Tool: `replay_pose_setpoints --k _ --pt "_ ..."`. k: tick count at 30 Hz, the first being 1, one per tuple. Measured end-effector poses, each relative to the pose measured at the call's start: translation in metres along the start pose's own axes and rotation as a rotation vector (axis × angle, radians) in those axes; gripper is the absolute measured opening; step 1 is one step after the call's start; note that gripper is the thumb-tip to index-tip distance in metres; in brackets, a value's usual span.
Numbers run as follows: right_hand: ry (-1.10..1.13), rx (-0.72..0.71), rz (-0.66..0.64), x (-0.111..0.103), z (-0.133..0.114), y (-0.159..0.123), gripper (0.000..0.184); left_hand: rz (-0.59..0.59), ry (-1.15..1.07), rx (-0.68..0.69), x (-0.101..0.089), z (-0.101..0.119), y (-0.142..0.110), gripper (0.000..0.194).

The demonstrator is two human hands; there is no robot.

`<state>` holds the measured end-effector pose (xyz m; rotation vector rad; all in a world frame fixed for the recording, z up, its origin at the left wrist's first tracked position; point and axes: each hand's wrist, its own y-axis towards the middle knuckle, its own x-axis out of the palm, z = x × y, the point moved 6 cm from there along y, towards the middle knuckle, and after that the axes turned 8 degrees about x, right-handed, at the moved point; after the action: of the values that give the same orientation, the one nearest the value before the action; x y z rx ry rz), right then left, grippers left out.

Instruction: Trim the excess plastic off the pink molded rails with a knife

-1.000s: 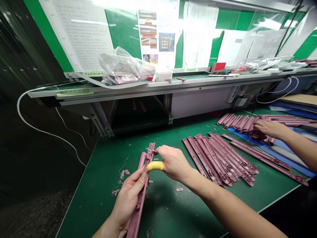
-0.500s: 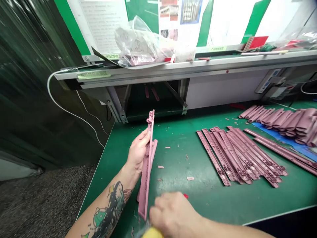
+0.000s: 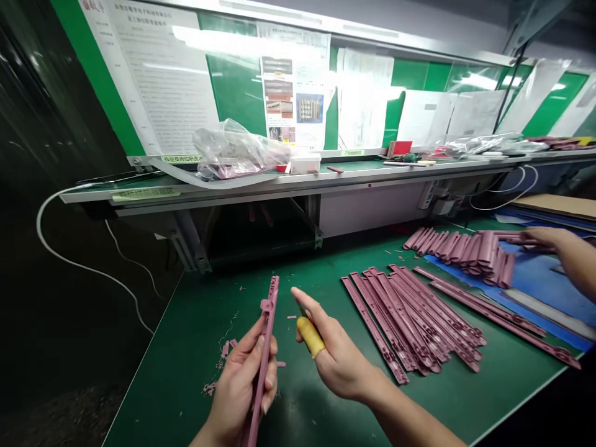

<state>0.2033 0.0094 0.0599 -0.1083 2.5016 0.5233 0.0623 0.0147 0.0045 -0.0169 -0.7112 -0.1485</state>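
Observation:
My left hand (image 3: 244,372) is closed around a long, narrow pink plastic strip (image 3: 263,366), held tilted with its far end up. Small raised parts and a round tab show near that far end. Just to the right, apart from the strip, is my right hand (image 3: 338,357), its index finger stretched forward. Between index finger and thumb it pinches a small dark blade (image 3: 300,309), mostly hidden. A yellow wrap or handle (image 3: 310,337) shows at the thumb; I cannot tell which. Pink scraps (image 3: 226,347) lie on the green table left of the strip.
Many pink strips (image 3: 410,316) lie in a pile on the green tabletop (image 3: 177,379), right of my hands. Beyond them, more pink pieces (image 3: 470,248) rest on a blue sheet (image 3: 526,310), where another person's hand (image 3: 559,242) reaches in. A shelf (image 3: 261,189) carries a plastic bag (image 3: 237,149).
The view has shifted up and right. My right hand has risen from the strip's near end to beside its upper part. Another person's hand has come into view at the right.

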Motion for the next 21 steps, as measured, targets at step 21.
replay_pose_setpoints --k 21 --pt "0.003 -0.005 0.243 0.022 -0.023 0.012 0.047 0.043 -0.016 0.009 0.0 -0.001 -0.015 0.042"
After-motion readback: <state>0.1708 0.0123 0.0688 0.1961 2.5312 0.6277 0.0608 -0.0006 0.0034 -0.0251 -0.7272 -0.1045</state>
